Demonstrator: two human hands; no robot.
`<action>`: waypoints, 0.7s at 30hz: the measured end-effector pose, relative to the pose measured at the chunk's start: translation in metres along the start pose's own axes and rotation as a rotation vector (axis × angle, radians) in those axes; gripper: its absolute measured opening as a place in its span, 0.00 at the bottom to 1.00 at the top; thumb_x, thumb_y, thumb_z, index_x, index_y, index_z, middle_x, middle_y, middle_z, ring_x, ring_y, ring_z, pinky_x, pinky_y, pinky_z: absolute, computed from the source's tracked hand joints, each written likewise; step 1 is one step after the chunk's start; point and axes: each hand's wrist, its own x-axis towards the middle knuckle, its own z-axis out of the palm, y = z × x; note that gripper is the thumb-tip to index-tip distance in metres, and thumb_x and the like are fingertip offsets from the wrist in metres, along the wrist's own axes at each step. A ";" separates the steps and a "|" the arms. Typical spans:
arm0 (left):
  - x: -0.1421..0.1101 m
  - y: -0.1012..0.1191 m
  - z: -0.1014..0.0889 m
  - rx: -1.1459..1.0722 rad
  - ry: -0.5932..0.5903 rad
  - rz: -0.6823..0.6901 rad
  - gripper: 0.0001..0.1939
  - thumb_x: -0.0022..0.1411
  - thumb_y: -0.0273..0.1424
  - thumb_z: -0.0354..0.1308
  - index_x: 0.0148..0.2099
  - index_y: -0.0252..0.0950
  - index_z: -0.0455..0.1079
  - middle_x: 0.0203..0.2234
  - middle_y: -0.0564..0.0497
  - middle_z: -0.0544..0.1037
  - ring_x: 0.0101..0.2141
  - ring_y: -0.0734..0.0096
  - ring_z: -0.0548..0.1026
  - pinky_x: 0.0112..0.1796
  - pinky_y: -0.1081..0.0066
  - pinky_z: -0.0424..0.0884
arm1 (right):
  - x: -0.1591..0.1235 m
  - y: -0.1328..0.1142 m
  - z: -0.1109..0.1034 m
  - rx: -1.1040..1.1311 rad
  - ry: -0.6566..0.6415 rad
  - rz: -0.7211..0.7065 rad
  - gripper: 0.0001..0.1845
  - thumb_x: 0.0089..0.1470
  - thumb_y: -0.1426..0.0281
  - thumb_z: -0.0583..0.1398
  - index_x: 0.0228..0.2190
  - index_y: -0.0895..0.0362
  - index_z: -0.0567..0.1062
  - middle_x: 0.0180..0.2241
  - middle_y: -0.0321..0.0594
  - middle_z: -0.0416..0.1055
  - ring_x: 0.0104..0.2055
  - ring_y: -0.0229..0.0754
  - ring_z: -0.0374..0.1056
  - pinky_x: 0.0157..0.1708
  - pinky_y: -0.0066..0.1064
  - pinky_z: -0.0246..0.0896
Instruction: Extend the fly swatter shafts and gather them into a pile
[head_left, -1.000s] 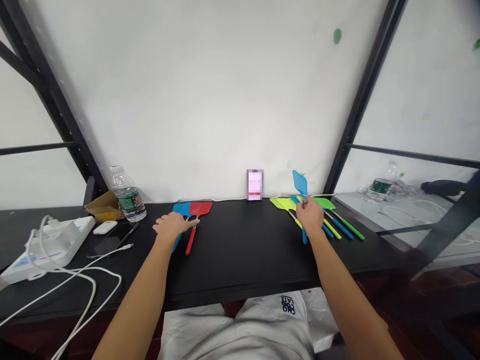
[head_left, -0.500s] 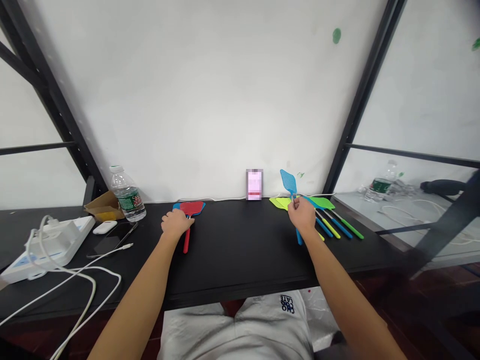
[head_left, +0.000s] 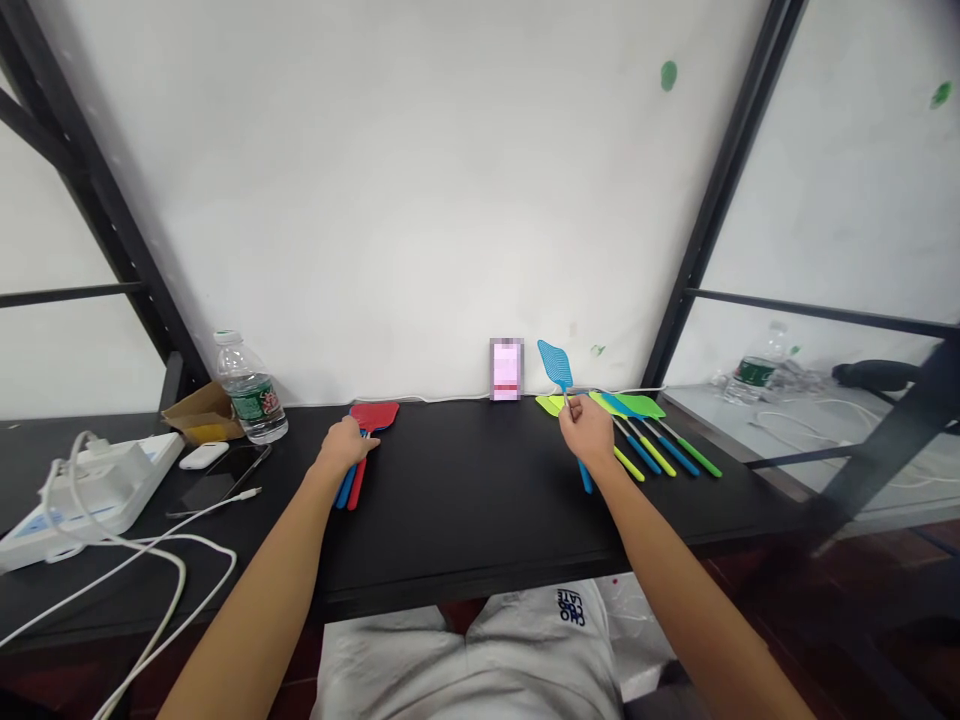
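My right hand [head_left: 586, 433] is closed round the shaft of a blue fly swatter [head_left: 555, 365], which stands tilted up off the black table [head_left: 465, 500]. Behind and to its right lies a fan of green, yellow and blue swatters [head_left: 645, 425]. My left hand [head_left: 343, 446] rests on the handles of a red swatter [head_left: 373, 416] stacked over blue ones, fingers curled over them.
A water bottle [head_left: 247, 390], a cardboard box [head_left: 196, 414], a white earbud case [head_left: 202, 456], a phone [head_left: 217, 480] and a white power strip with cables [head_left: 82, 490] fill the table's left. A small pink card [head_left: 505, 369] leans on the wall. Black rack posts flank the table.
My right hand has carried the raised blue swatter leftward, away from the green and yellow pile. My left hand has gathered the red and blue swatters into a tighter stack.
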 end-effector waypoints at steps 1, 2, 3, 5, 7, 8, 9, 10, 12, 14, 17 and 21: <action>0.000 0.000 0.000 -0.003 0.006 -0.001 0.30 0.53 0.42 0.59 0.52 0.26 0.64 0.46 0.33 0.74 0.48 0.52 0.73 0.39 0.68 0.68 | 0.000 0.000 0.000 0.005 0.001 0.001 0.07 0.53 0.67 0.52 0.29 0.56 0.68 0.25 0.39 0.69 0.31 0.43 0.64 0.32 0.31 0.53; 0.000 0.000 0.000 -0.005 0.015 0.000 0.29 0.53 0.42 0.60 0.52 0.27 0.64 0.46 0.33 0.74 0.47 0.52 0.73 0.39 0.68 0.68 | 0.000 0.000 0.000 0.012 0.005 0.002 0.07 0.53 0.67 0.52 0.29 0.56 0.68 0.25 0.39 0.69 0.31 0.43 0.64 0.32 0.31 0.53; 0.000 0.001 0.001 -0.006 0.025 0.006 0.29 0.53 0.42 0.60 0.51 0.27 0.64 0.46 0.34 0.74 0.47 0.52 0.73 0.38 0.68 0.68 | 0.000 -0.001 0.000 0.023 0.010 0.001 0.07 0.53 0.67 0.52 0.29 0.56 0.68 0.25 0.39 0.69 0.31 0.43 0.64 0.33 0.31 0.53; -0.001 0.002 0.001 -0.007 0.040 0.036 0.27 0.53 0.42 0.60 0.50 0.29 0.64 0.45 0.35 0.75 0.46 0.53 0.74 0.38 0.69 0.68 | -0.002 -0.003 0.001 0.064 0.025 -0.005 0.07 0.53 0.67 0.52 0.29 0.56 0.69 0.26 0.40 0.70 0.31 0.43 0.65 0.33 0.31 0.54; -0.002 0.002 0.002 -0.009 0.045 0.072 0.26 0.53 0.41 0.60 0.49 0.30 0.64 0.44 0.36 0.75 0.46 0.55 0.74 0.38 0.69 0.68 | -0.005 -0.009 0.002 0.130 0.028 -0.014 0.08 0.53 0.66 0.53 0.30 0.56 0.69 0.26 0.40 0.70 0.31 0.43 0.66 0.34 0.31 0.56; -0.002 0.003 0.002 -0.007 0.047 0.083 0.25 0.54 0.42 0.60 0.48 0.30 0.64 0.44 0.37 0.75 0.46 0.55 0.74 0.38 0.70 0.68 | -0.007 -0.013 0.003 0.169 0.014 -0.018 0.08 0.53 0.66 0.53 0.30 0.56 0.69 0.25 0.39 0.70 0.31 0.43 0.66 0.34 0.30 0.56; -0.002 0.002 0.002 -0.002 0.051 0.090 0.25 0.54 0.42 0.59 0.48 0.30 0.64 0.44 0.37 0.75 0.46 0.55 0.73 0.39 0.70 0.68 | -0.009 -0.017 0.004 0.210 -0.011 -0.020 0.08 0.53 0.66 0.53 0.30 0.56 0.69 0.24 0.39 0.70 0.30 0.42 0.66 0.33 0.30 0.57; -0.002 0.002 0.002 0.007 0.057 0.095 0.25 0.54 0.43 0.59 0.48 0.30 0.64 0.44 0.37 0.75 0.46 0.55 0.73 0.39 0.69 0.68 | -0.012 -0.022 0.006 0.251 -0.045 -0.021 0.08 0.53 0.65 0.53 0.30 0.56 0.69 0.23 0.37 0.70 0.28 0.41 0.66 0.32 0.30 0.57; -0.002 0.001 0.003 0.027 0.072 0.107 0.24 0.55 0.43 0.58 0.47 0.30 0.64 0.44 0.36 0.74 0.46 0.54 0.72 0.40 0.69 0.67 | -0.017 -0.032 0.010 0.333 -0.130 -0.019 0.08 0.53 0.64 0.54 0.29 0.55 0.69 0.21 0.35 0.68 0.25 0.40 0.65 0.30 0.29 0.58; -0.002 0.001 0.005 0.042 0.075 0.121 0.25 0.55 0.44 0.57 0.48 0.29 0.63 0.44 0.36 0.74 0.46 0.53 0.72 0.41 0.68 0.67 | -0.021 -0.043 0.017 0.427 -0.210 -0.024 0.09 0.53 0.63 0.54 0.27 0.55 0.69 0.20 0.34 0.67 0.23 0.39 0.64 0.27 0.28 0.58; -0.004 0.001 0.006 0.056 0.079 0.135 0.28 0.55 0.47 0.54 0.49 0.28 0.63 0.44 0.35 0.72 0.46 0.52 0.71 0.43 0.66 0.66 | -0.027 -0.059 0.031 0.600 -0.326 -0.023 0.11 0.53 0.61 0.55 0.25 0.55 0.67 0.19 0.33 0.65 0.20 0.37 0.62 0.22 0.27 0.57; -0.013 0.006 0.004 0.071 0.138 0.103 0.30 0.56 0.48 0.51 0.50 0.28 0.62 0.46 0.33 0.69 0.48 0.47 0.69 0.44 0.62 0.65 | -0.032 -0.083 0.055 0.806 -0.555 0.106 0.14 0.53 0.59 0.55 0.23 0.55 0.65 0.17 0.32 0.64 0.15 0.35 0.59 0.16 0.26 0.53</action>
